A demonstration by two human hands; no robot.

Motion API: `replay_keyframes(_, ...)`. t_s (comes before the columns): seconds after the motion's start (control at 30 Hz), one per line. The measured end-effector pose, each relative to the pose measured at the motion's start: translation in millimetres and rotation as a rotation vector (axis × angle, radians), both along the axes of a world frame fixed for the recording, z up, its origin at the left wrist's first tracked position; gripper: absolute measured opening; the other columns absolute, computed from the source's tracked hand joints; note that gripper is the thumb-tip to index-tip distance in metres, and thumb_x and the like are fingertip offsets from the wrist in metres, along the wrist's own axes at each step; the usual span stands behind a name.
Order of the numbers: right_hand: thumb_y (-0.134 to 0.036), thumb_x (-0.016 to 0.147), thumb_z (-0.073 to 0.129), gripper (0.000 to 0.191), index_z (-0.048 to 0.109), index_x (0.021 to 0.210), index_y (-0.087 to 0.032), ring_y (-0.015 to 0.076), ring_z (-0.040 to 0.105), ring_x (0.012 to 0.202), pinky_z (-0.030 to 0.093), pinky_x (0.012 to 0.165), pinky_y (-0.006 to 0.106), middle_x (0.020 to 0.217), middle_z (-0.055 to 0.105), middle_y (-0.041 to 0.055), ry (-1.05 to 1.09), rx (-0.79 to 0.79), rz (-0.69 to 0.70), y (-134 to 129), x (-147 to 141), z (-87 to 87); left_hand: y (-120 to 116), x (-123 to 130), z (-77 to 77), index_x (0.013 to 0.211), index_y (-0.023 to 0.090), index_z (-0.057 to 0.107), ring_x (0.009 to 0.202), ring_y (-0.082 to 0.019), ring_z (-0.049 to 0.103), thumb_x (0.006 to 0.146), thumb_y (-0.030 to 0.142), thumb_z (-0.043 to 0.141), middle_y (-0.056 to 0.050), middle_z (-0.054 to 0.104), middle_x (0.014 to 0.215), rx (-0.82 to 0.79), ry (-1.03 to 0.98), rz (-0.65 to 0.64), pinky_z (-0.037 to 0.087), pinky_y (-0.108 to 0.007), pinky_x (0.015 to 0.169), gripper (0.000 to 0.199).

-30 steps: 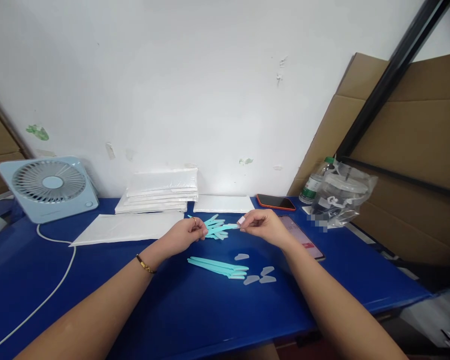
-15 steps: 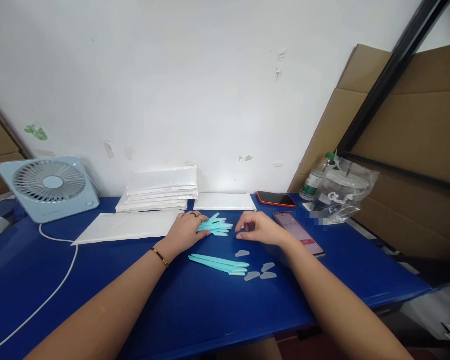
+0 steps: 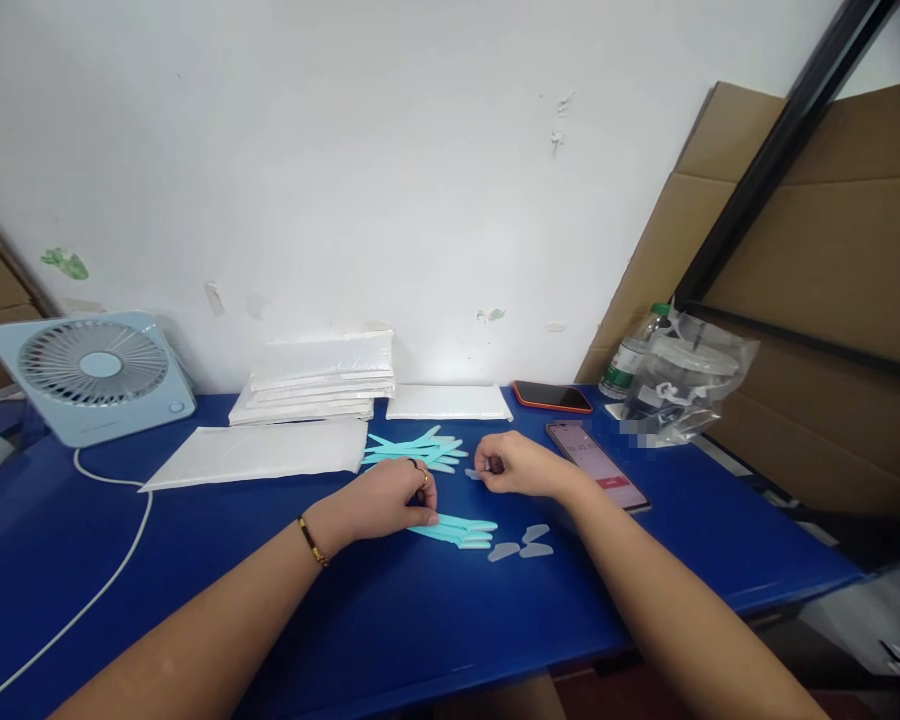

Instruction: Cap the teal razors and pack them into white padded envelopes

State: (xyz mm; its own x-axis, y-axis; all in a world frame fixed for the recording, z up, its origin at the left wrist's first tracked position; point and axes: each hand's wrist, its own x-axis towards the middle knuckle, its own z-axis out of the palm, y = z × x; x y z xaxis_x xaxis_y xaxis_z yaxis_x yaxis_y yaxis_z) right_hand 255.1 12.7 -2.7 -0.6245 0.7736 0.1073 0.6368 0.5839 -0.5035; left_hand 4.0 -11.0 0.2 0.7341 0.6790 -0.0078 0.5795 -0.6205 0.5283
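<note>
One blue table (image 3: 390,620) carries a pale blue fan (image 3: 101,365) and, nearer the middle, a long white packet (image 3: 255,455). The left hand (image 3: 382,500) reaches over the near bundle of teal sticks (image 3: 457,530), fingers curled and thumb against the handles; whether they are gripped, I cannot tell. That bundle's long axis runs left to right, tilting slightly toward the person, tips pointing right, and the left hand is the nearer one to it. Just beyond that hand lies a fanned teal pile (image 3: 431,450). The right hand (image 3: 521,465), beyond and right of the bundle's tips, is almost closed, pinching a small translucent piece (image 3: 472,474). Three loose translucent pieces (image 3: 536,550) lie just right of those tips, nearer the person than the right hand.
</note>
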Motion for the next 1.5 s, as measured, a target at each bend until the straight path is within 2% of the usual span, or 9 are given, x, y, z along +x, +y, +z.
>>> replay_keyframes(0.13,-0.02,0.074,0.056,0.006,0.06,0.078,-0.016,0.0108,0.057,0.053,0.043,0.052,0.021,0.059,0.06,-0.0013,0.247,-0.159,-0.108,0.3,10.9,3.0,4.6,-2.9,-2.6,0.075,0.021,0.06,0.067,-0.016,0.052,0.08,0.04,0.051,-0.002,0.06,0.075,-0.041,-0.054,0.142,0.036,-0.026,0.058,0.022)
replay_keyframes(0.23,-0.025,0.075,0.061,0.011,0.06,0.079,-0.015,0.0147,0.064,0.062,0.048,0.057,0.023,0.063,0.064,0.002,0.463,-0.206,-0.137,-0.4,17.7,8.1,10.3,-7.6,-1.6,0.082,0.021,0.053,0.063,-0.015,0.049,0.085,0.042,0.04,0.0,0.058,0.072,-0.113,-0.16,0.257,0.037,-0.026,0.058,0.025)
replay_keyframes(0.4,-0.027,0.069,0.07,0.011,0.068,0.074,-0.017,0.0176,0.065,0.079,0.052,0.071,0.03,0.085,0.068,0.0068,0.677,-0.04,-0.09,-3.0,16.1,16.3,14.9,-10.8,2.3,0.08,0.021,0.045,0.057,-0.012,0.04,0.087,0.045,0.034,0.005,0.044,0.062,-0.169,-0.283,0.322,0.034,-0.023,0.055,0.027)
replay_keyframes(0.57,-0.025,0.071,0.069,0.007,0.072,0.075,-0.02,0.0177,0.065,0.078,0.052,0.068,0.03,0.086,0.068,0.0067,0.625,0.028,-0.08,-5.1,11.7,17.4,15.0,-10.1,3.7,0.075,0.021,0.046,0.059,-0.012,0.038,0.087,0.045,0.035,0.004,0.041,0.063,-0.063,-0.248,0.336,0.032,-0.023,0.055,0.029)
replay_keyframes(0.87,-0.024,0.073,0.067,0.007,0.073,0.075,-0.02,0.0177,0.066,0.076,0.052,0.069,0.028,0.082,0.07,0.0063,0.526,0.084,-0.03,-6.6,-8.6,8.6,14.2,-7.0,2.4,0.077,0.022,0.048,0.059,-0.013,0.04,0.087,0.045,0.034,0.004,0.043,0.063,-0.012,-0.173,0.317,0.031,-0.024,0.056,0.029)
replay_keyframes(1.13,-0.024,0.072,0.068,0.007,0.072,0.075,-0.018,0.0176,0.066,0.077,0.053,0.07,0.029,0.083,0.069,0.0069,0.53,0.113,-0.088,-8.0,5.7,16.5,18.4,-13.1,-0.6,0.079,0.022,0.048,0.06,-0.013,0.04,0.088,0.044,0.033,0.004,0.044,0.064,-0.003,-0.181,0.363,0.031,-0.023,0.056,0.028)
replay_keyframes(1.37,-0.024,0.074,0.066,0.007,0.072,0.074,-0.019,0.0163,0.065,0.075,0.052,0.067,0.027,0.081,0.069,0.0057,0.498,0.109,-0.021,-5.1,-18.3,2.6,18.0,-7.4,-2.5,0.079,0.022,0.051,0.058,-0.013,0.044,0.088,0.041,0.033,0.004,0.048,0.063,0.032,-0.144,0.332,0.033,-0.025,0.056,0.028)
replay_keyframes(1.43,-0.025,0.074,0.066,0.01,0.072,0.079,-0.019,0.0158,0.065,0.075,0.051,0.067,0.027,0.086,0.068,0.0061,0.47,0.081,-0.037,-3.0,-17.1,2.1,21.1,-7.9,-6.2,0.081,0.022,0.053,0.062,-0.015,0.049,0.089,0.04,0.032,0.003,0.053,0.066,0.071,-0.094,0.351,0.036,-0.026,0.059,0.028)
replay_keyframes(1.5,-0.026,0.073,0.066,0.014,0.072,0.084,-0.018,0.0149,0.063,0.075,0.05,0.066,0.026,0.091,0.066,0.0065,0.397,0.062,-0.054,-2.2,-6.6,7.2,22.6,-9.2,-8.0,0.087,0.022,0.056,0.076,-0.018,0.054,0.088,0.038,0.037,-0.001,0.06,0.079,0.181,-0.053,0.388,0.039,-0.029,0.068,0.025)
